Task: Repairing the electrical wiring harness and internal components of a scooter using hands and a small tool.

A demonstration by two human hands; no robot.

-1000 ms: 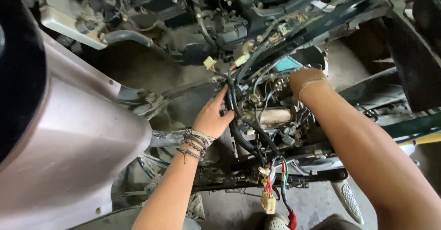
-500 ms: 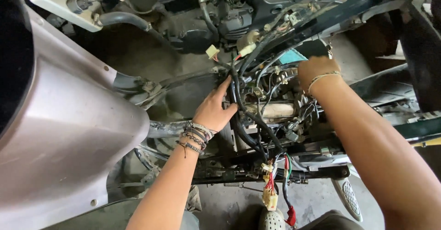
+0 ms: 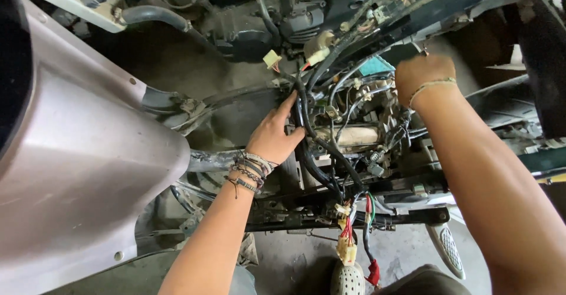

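Two hands in a motorbike's wires

The left hand (image 3: 272,137) curls its fingers on the thick black cable bundle (image 3: 315,153), which runs up and down. The right hand (image 3: 423,76) is a fist above; its hold is hidden.

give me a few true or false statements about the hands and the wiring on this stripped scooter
1. The left hand rests against the black cable bundle. True.
2. The right hand grips the red connector. False: the red connector hangs low, away from both hands.
3. The left wrist wears several bracelets. True.
4. The silver body panel is right of the wiring. False: it is on the left.
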